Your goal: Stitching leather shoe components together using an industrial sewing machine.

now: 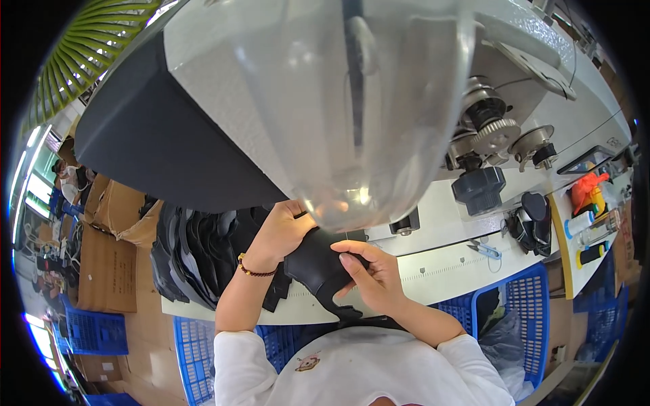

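A black, curved cut piece of sheet material (pixel 315 265) lies on the white table (pixel 433 271) and hangs over its front edge. My left hand (pixel 288 233) holds the piece's far left side; its fingertips are partly behind a clear plastic shield (pixel 399 135). At the piece's right edge, my right hand (pixel 372 274) pinches the material between thumb and fingers. Above both hands looms a large white sewing machine (pixel 217 81), whose needle area is mostly hidden by the shield. Beside my left forearm, a pile of similar black pieces (pixel 186 254) covers the table's left part.
Thread snips (pixel 486 250) and a black bundle (pixel 530 223) rest right of the machine. Thread spools (pixel 579 224) stand on a side shelf. Blue plastic baskets (pixel 535 311) sit below the table's front edge. Cardboard boxes (pixel 107 271) stand at the left.
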The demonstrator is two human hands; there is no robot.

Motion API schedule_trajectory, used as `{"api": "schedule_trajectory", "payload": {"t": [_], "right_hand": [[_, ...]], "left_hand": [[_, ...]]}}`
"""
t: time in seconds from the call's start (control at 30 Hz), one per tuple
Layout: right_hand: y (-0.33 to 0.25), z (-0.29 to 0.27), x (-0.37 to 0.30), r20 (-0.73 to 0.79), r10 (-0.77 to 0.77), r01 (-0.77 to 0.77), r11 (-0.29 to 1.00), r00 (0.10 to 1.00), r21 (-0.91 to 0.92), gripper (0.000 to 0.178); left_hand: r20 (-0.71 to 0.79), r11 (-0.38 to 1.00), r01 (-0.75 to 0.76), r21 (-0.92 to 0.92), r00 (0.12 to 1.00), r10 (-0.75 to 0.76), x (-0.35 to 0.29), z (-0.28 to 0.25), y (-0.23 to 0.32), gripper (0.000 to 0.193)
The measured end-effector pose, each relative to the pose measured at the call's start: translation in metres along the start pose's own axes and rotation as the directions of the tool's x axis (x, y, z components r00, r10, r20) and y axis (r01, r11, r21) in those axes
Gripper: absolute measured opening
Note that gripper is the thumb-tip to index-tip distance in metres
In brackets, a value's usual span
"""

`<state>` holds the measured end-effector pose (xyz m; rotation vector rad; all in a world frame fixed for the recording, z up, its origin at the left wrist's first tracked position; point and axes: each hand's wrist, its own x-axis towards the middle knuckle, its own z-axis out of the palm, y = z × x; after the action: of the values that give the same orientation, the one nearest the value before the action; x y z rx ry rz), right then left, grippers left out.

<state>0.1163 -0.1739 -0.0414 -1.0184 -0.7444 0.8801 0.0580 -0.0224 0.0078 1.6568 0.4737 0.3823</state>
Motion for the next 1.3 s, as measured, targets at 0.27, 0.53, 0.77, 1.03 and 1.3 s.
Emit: {"api": "schedule_trajectory", "payload": {"t": [0.27, 0.53, 0.77, 1.03, 1.3], "right_hand": [[-0.002, 0.003, 0.004, -0.035, -0.007, 0.006, 1.0, 0.999, -0.024, 0.02], [0.0, 0.0, 0.005, -0.003, -0.011, 0.01, 0.999, 1.0, -0.042, 0.021], [-0.02, -0.012, 0.006, 0.09, -0.222, 0.237, 0.834, 0.971, -0.499, 0.027], [-0.129, 0.007, -0.047, 0.28, -0.768, 0.582, 0.626, 0.576, 0.52, 0.008], [-0.128, 0.053, -0.09, -0.468, -0.562, 0.721, 0.626, 0.682, 0.298, 0.035]], "left_hand": [[0.023, 0.993, -0.092, -0.078, 0.995, 0.094, 0.008, -0.009, -0.02, 0.015], [0.021, 0.999, -0.049, -0.017, 0.999, 0.049, 0.012, -0.015, -0.031, 0.021], [0.053, 0.994, -0.084, 0.074, 0.995, 0.08, 0.019, -0.028, -0.038, 0.019], [0.077, 0.96, -0.135, -0.245, 0.984, 0.158, 0.028, -0.039, -0.066, 0.015], [0.104, 0.957, 0.08, -0.28, 0.993, -0.052, 0.022, -0.016, -0.019, 0.019]]}}
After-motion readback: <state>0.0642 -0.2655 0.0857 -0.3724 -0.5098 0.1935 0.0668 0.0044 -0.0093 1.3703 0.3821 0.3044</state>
